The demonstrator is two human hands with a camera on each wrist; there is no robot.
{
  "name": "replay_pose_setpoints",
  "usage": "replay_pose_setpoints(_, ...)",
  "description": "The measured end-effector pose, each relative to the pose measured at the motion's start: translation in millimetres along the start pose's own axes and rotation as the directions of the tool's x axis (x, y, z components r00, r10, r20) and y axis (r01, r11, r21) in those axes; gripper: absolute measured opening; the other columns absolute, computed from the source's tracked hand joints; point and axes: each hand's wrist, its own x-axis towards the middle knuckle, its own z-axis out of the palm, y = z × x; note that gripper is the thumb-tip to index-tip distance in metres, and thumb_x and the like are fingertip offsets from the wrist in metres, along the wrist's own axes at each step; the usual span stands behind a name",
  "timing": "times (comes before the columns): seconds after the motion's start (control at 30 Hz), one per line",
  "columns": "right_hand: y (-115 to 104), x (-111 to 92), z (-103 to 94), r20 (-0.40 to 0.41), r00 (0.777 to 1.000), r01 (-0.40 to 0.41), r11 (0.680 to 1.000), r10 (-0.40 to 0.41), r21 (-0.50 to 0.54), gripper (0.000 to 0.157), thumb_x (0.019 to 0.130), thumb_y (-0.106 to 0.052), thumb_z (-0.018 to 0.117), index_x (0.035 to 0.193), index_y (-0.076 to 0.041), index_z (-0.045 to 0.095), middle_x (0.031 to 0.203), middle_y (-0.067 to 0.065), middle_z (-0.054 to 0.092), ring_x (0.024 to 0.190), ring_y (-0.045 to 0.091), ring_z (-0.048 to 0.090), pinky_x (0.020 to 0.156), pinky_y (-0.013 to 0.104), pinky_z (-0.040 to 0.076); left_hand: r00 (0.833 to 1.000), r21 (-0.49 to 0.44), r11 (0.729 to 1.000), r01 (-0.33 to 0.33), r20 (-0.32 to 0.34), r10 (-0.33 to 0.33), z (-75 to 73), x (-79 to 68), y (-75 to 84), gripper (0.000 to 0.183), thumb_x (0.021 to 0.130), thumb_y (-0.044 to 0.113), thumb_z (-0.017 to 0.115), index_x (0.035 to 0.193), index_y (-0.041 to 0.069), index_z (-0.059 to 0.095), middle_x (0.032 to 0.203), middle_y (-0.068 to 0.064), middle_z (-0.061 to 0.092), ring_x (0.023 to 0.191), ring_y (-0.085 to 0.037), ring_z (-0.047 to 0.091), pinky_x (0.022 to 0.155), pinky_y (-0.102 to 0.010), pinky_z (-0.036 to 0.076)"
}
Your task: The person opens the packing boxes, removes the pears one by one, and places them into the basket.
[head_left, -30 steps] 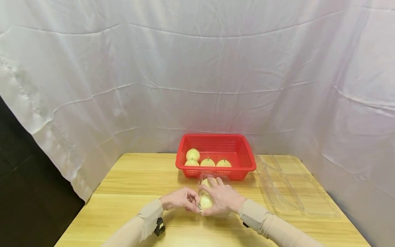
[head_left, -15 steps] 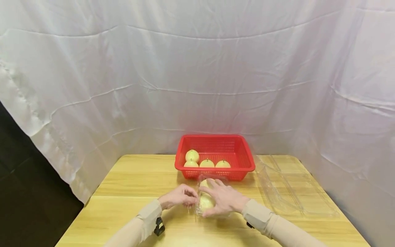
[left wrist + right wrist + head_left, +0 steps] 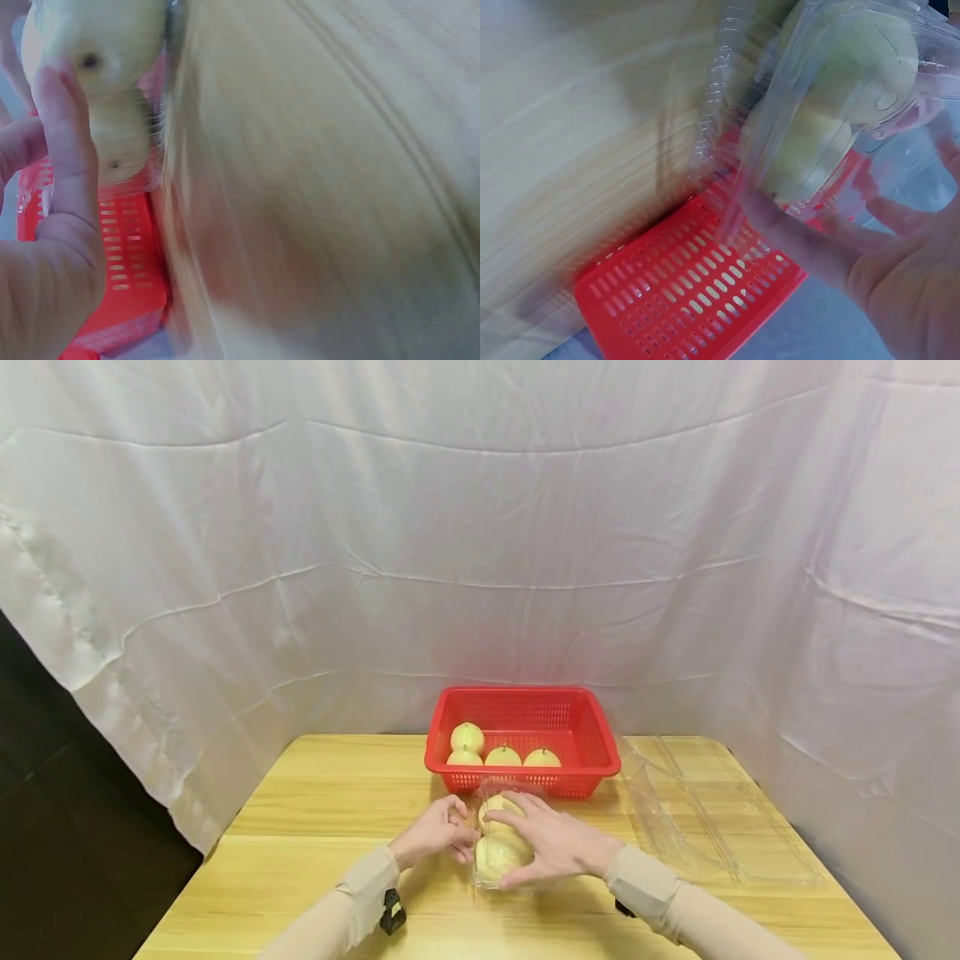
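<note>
A clear plastic fruit box (image 3: 487, 883) with two pale yellow, pear-like fruits (image 3: 501, 853) in it stands at the middle of the table, before the red basket. My left hand (image 3: 441, 832) is at the box's left side, its fingers curled and thumb at the plastic edge; in the left wrist view its thumb (image 3: 69, 142) lies against the side by the fruit. From the right, my right hand (image 3: 551, 842) holds the box, fingers over the top and thumb near the front. The right wrist view shows the box's clear wall (image 3: 780, 112) close to that hand; some fingertips are hidden behind plastic.
A red perforated basket (image 3: 600, 747) stands at the back with several similar fruits along its near side. More clear plastic boxes (image 3: 705, 810) lie on the wooden table (image 3: 315, 843) at the right. Pale curtains (image 3: 525, 527) hang behind and on both sides.
The box with the fruits has shifted slightly left, and more of the fruits shows. My left hand has moved up along its left edge; my right hand has moved slightly right.
</note>
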Motion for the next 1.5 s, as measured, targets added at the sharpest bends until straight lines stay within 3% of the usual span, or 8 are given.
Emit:
replay_pose_setpoints(0.2,3.1,-6.7,-6.8,-0.03,0.998,0.05,0.995,-0.047,0.085,0.082,0.079,-0.069,0.065,0.146,-0.031,0.037,0.159,0.011,0.025,0.145,0.03,0.03,0.102,0.055,0.044,0.999,-0.027,0.999,0.046,-0.012,-0.046,-1.4,-2.8,1.5,0.053,0.083,-0.002,0.068,0.123,-0.006,0.033,0.082,-0.015,0.067,0.056,-0.018,0.067,0.058,-0.031,0.058)
replay_pose_setpoints(0.4,5.9,-14.4,-14.3,-0.06,0.997,-0.026,0.982,0.038,0.188,0.06,0.091,-0.054,0.06,0.141,-0.027,0.041,0.154,0.007,0.033,0.135,0.03,0.044,0.099,0.055,0.046,0.996,-0.016,0.997,0.08,-0.028,-0.081,0.3,-2.7,1.9,0.063,0.082,-0.001,0.068,0.134,-0.008,0.034,0.082,-0.015,0.067,0.056,-0.015,0.066,0.06,-0.031,0.059)
replay_pose_setpoints(0.53,0.1,-16.1,-27.6,-0.138,0.976,-0.128,0.958,0.167,0.255,0.033,0.098,-0.047,0.052,0.12,-0.023,0.05,0.125,0.0,0.05,0.107,0.018,0.058,0.088,0.04,0.051,0.995,-0.007,0.995,0.095,-0.031,-0.095,0.5,-1.7,2.8,0.052,0.081,-0.002,0.065,0.127,-0.008,0.042,0.079,-0.013,0.067,0.055,-0.014,0.065,0.058,-0.029,0.058)
replay_pose_setpoints(0.77,-6.8,-16.5,-60.8,-0.213,0.928,-0.245,0.931,0.306,0.27,0.013,0.087,-0.018,0.062,0.087,-0.017,0.049,0.079,-0.004,0.049,0.071,0.009,0.049,0.06,0.025,0.041,0.995,-0.014,0.995,0.095,-0.015,-0.095,-2.1,-1.7,4.6,0.05,0.08,-0.004,0.066,0.124,-0.006,0.043,0.078,-0.013,0.065,0.055,-0.015,0.065,0.059,-0.03,0.058)
replay_pose_setpoints(0.9,4.0,-25.8,-72.3,-0.173,0.901,-0.348,0.9,0.398,0.261,0.016,0.086,-0.019,0.064,0.078,-0.016,0.05,0.064,-0.007,0.047,0.058,0.007,0.047,0.053,0.024,0.039,0.996,0.003,0.996,0.092,-0.003,-0.092,-3.0,-3.0,3.0,0.048,0.08,-0.004,0.066,0.123,-0.005,0.043,0.079,-0.013,0.067,0.055,-0.016,0.065,0.059,-0.031,0.059)
replay_pose_setpoints(1.1,28.0,-45.4,-87.8,-0.003,0.84,-0.522,0.81,0.543,0.269,0.029,0.089,-0.025,0.067,0.064,-0.014,0.055,0.054,0.001,0.055,0.045,0.012,0.052,0.041,0.027,0.046,0.996,0.012,0.996,0.085,0.014,-0.085,-5.6,-3.7,1.6,0.048,0.08,-0.003,0.066,0.122,-0.005,0.042,0.082,-0.014,0.068,0.056,-0.016,0.065,0.059,-0.031,0.058)
replay_pose_setpoints(1.33,45.1,-64.6,-79.3,0.155,0.789,-0.612,0.736,0.595,0.29,0.012,0.087,-0.005,0.062,0.079,-0.005,0.053,0.057,0.013,0.062,0.043,0.02,0.062,0.041,0.034,0.052,0.995,0.017,0.996,0.091,0.032,-0.092,-9.2,-6.5,1.7,0.048,0.081,-0.003,0.065,0.122,-0.004,0.041,0.077,-0.011,0.063,0.056,-0.017,0.064,0.059,-0.03,0.058)
replay_pose_setpoints(1.5,50.1,-68.6,-67.3,0.187,0.782,-0.623,0.734,0.595,0.27,0.008,0.087,0.001,0.063,0.089,0.002,0.056,0.069,0.018,0.062,0.043,0.023,0.062,0.041,0.035,0.052,0.996,0.026,0.996,0.085,0.023,-0.086,-8.1,-6.0,3.4,0.049,0.08,-0.003,0.066,0.122,-0.004,0.041,0.078,-0.01,0.064,0.056,-0.017,0.064,0.06,-0.032,0.059)
